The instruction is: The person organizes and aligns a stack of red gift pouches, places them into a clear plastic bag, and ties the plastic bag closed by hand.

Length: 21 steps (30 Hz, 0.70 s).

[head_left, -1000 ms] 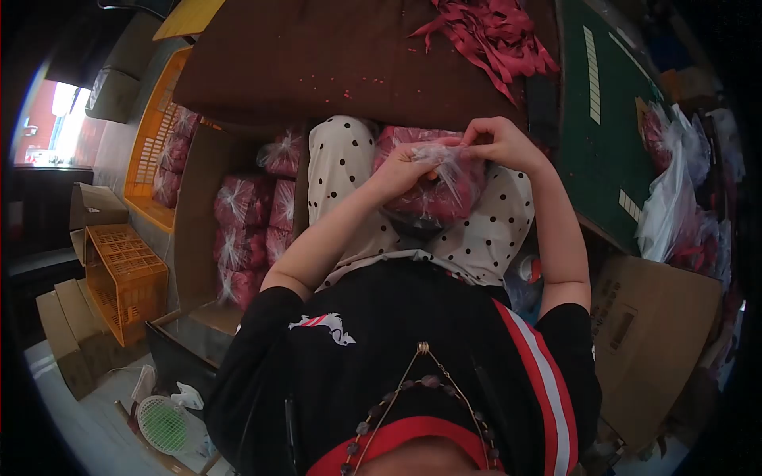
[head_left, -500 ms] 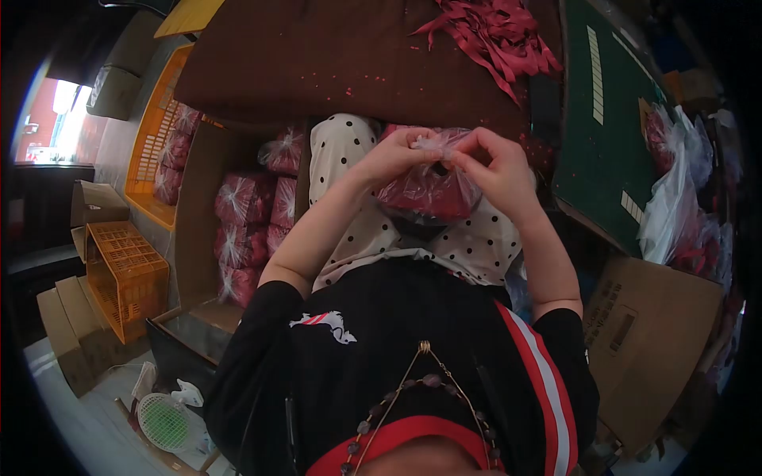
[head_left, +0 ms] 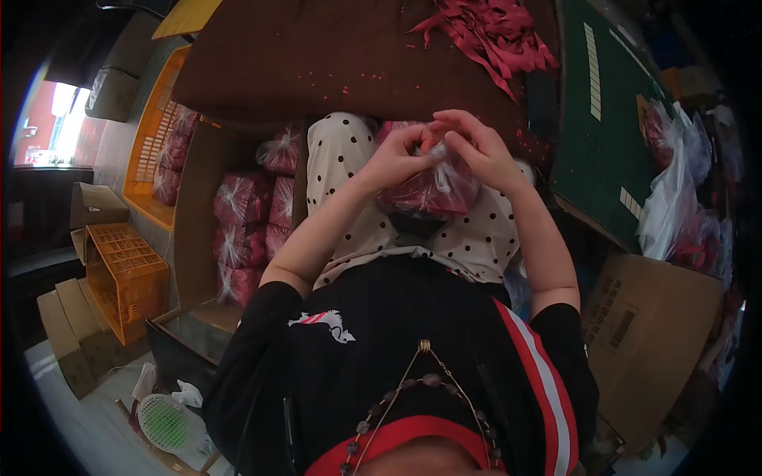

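Observation:
A clear plastic bag [head_left: 438, 193] packed with red material rests on my lap, its neck gathered towards the top. My left hand [head_left: 399, 161] is closed in a pinch on the gathered neck of that bag. Just to the right, my right hand [head_left: 482, 153] is beside the neck with its fingers stretched and the thumb apart from them; it grips nothing that I can see. The fingers hide part of the bag's top.
Similar red bags [head_left: 242, 230] fill a cardboard box [head_left: 197, 214] on the left, near orange crates [head_left: 127, 270]. Red ribbon strips [head_left: 500, 36] lie on the brown-covered table [head_left: 317, 47]. At right are a green board [head_left: 599, 151] and a carton [head_left: 651, 333].
My right hand's fingers have opened and lifted off the bag's neck, extending up and left. My left hand stays at the neck. The bag remains on my lap.

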### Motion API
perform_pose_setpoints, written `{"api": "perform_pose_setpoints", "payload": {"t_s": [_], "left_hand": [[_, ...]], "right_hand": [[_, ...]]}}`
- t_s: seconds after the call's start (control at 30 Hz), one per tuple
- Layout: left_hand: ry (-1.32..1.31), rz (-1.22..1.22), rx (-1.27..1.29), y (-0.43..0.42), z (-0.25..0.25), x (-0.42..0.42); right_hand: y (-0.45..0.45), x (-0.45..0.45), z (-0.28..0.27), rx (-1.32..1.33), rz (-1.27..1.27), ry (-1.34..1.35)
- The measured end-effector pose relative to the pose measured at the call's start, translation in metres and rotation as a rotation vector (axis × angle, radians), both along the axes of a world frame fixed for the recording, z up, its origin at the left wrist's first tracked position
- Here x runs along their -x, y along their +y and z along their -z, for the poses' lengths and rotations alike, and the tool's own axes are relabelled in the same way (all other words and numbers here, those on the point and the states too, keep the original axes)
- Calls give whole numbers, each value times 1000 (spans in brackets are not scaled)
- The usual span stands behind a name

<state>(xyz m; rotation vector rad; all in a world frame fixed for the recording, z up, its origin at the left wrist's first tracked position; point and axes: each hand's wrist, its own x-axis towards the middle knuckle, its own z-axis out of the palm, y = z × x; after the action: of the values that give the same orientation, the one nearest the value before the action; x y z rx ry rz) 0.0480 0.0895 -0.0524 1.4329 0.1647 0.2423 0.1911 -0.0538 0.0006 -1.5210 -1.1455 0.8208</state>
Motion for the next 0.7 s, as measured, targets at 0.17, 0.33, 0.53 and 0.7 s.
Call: {"api": "perform_pose_setpoints", "payload": {"t_s": [0.17,0.33,0.53,0.7], "left_hand": [[-131,-100,-393,-6,1,7],[-192,-254,-815,-20,3,5],[-394,-502,-1153,-35,30,-3],[-416,-614,-898,-39,14,-2]], "right_hand": [[4,-13,7,144,-70,-45],[-1,-6,4,208,-77,-99],[-6,-10,19,76,-58,-249],[-4,-28,6,289,-222,163]]}}
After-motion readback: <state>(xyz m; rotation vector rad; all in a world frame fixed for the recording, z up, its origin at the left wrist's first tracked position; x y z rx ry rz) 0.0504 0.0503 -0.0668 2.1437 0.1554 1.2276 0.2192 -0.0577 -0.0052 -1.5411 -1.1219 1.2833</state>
